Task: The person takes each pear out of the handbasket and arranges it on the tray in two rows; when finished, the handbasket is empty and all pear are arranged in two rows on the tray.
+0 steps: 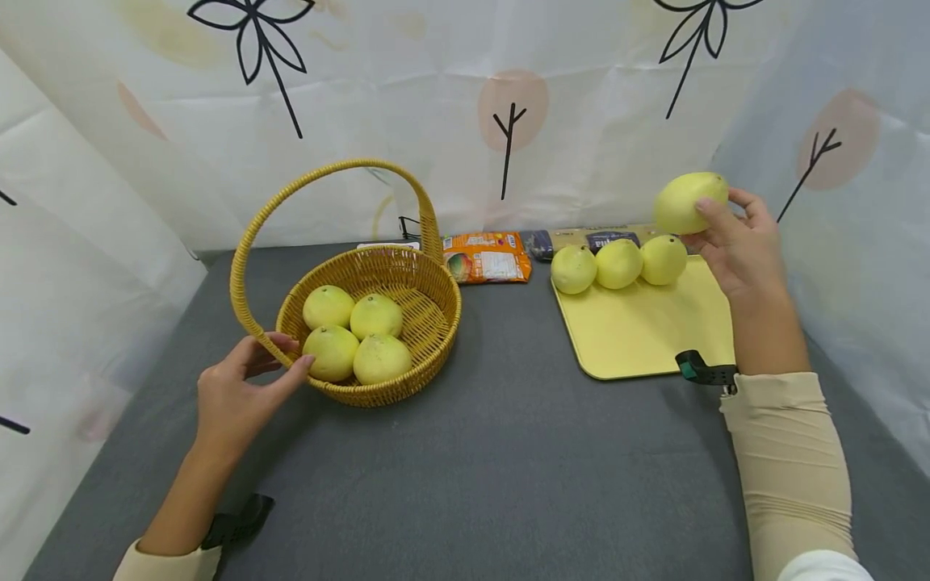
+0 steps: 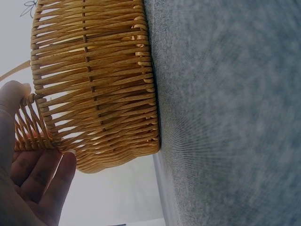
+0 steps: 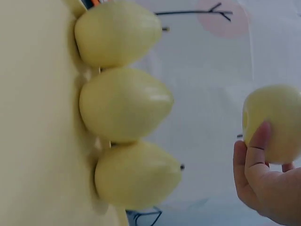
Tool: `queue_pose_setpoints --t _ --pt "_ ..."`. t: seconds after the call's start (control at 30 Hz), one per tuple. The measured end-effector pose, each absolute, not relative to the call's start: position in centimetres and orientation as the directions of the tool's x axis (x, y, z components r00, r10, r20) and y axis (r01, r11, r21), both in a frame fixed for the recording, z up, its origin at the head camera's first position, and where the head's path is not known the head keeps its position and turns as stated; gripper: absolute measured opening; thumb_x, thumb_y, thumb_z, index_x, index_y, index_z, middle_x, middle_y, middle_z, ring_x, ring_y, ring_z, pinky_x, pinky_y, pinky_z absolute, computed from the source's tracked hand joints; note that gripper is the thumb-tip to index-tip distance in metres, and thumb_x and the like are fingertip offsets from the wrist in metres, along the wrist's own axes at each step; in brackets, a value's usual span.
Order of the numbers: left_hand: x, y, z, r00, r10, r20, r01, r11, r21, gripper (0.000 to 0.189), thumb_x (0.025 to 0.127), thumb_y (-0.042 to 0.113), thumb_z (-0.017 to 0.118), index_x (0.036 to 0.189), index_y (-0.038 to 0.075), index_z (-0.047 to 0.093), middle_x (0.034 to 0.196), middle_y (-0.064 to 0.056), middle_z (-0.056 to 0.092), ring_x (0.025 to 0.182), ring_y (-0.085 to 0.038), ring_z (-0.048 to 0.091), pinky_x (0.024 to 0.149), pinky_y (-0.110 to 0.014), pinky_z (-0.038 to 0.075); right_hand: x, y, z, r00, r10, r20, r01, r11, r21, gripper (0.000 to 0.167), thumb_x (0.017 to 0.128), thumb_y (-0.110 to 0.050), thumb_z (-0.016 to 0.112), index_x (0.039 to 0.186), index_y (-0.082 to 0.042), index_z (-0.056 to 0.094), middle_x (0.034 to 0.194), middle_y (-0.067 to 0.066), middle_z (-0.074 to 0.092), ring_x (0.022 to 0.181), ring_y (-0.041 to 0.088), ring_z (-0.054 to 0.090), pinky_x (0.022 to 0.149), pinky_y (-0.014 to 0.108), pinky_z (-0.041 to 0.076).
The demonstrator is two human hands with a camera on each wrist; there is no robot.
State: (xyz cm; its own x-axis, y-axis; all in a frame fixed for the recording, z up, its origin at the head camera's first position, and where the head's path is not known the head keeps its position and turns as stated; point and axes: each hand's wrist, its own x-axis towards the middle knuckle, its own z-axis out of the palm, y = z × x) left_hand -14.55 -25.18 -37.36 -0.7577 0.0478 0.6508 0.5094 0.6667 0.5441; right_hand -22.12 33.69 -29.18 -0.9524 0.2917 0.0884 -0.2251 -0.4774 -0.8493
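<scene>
My right hand [image 1: 744, 242] holds a pale yellow-green pear [image 1: 689, 202] in the air above the back right of the yellow tray [image 1: 647, 331]. Thumb and fingers grip its sides, as the right wrist view also shows. Three more pears [image 3: 126, 104] stand in a row along the tray's far edge. To the left sits a wicker basket [image 1: 436, 339] with a tall arched handle [image 1: 250, 234]. Several pears [image 1: 381, 359] lie in its left part. My left hand [image 1: 240, 387] grips the foot of the handle at the basket's left rim, thumb in front and fingers behind.
Behind the basket and tray lie an orange packet [image 1: 488, 258] and a dark and tan wrapped roll [image 1: 581, 240]. A printed white cloth [image 1: 436, 97] hangs along the back and sides of the grey table [image 1: 508, 460].
</scene>
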Motion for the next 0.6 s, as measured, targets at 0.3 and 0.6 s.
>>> queue_pose_setpoints --t 0.3,0.6 --pt "-14.5 -25.2 -37.2 -0.748 0.059 0.661 0.526 0.659 0.537 0.035 0.073 0.005 0.089 0.102 0.001 0.070 0.094 -0.004 0.073 0.085 0.009 0.064 0.078 -0.008 0.051 -23.1 37.3 -31.0 -0.866 0.480 -0.142 -0.069 -0.395 -0.916 0.064 0.083 -0.009 0.082 0.135 -0.017 0.045 0.144 -0.007 0.030 0.107 0.026 0.059 0.070 0.031 0.061" --pt "-14.4 -25.2 -37.3 -0.749 0.054 0.661 0.522 0.663 0.537 0.036 0.072 0.005 0.089 0.102 0.001 0.069 0.093 -0.005 0.072 0.085 0.010 0.063 0.079 -0.007 0.050 -23.4 39.4 -33.5 -0.787 0.563 -0.252 0.210 -0.139 -0.968 0.059 0.077 -0.021 0.087 0.120 -0.022 0.046 0.120 -0.004 0.038 0.099 0.013 0.056 0.072 0.027 0.061"
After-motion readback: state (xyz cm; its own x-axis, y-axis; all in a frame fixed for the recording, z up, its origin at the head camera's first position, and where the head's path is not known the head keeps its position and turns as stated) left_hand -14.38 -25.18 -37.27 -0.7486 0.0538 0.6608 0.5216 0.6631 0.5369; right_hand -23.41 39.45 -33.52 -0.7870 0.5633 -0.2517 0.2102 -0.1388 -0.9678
